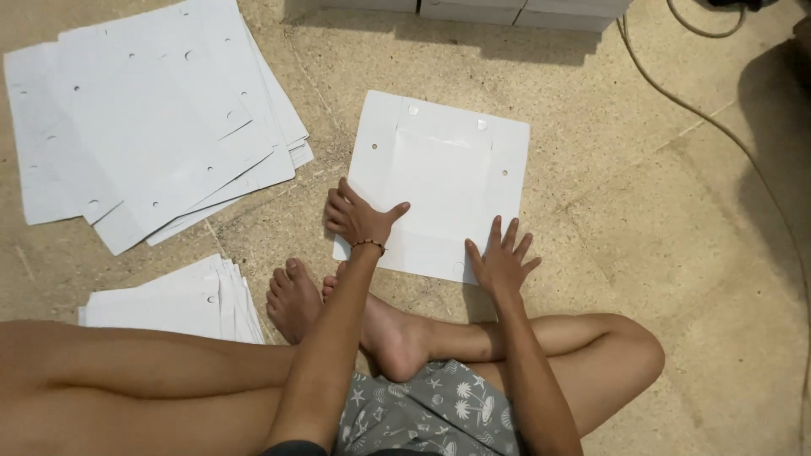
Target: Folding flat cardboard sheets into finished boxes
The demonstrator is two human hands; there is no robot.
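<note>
Flat on the floor, just ahead of the crossed bare feet, lies a single white cardboard sheet with creases marking an inner panel and small punched holes near its edges. Pressing on its near edge: the left hand at about eight o'clock of the sheet, fingers spread and flat on the corner, thumb reaching inward, gripping nothing; the right hand at about five o'clock, fingers fanned wide, palm down on the edge, likewise holding nothing. Judged from this: best to keep both palms firm so the sheet does not slide, run pressure along the scored line rather than across it, and lift the flap evenly from both corners to avoid a crooked crease. Counted: one sheet in work; one loose pile of sheets at ten o'clock, exact number not tellable; one smaller stack at eight o'clock beside the knee; white boxes at twelve o'clock, number unclear; one cable at two o'clock.
</note>
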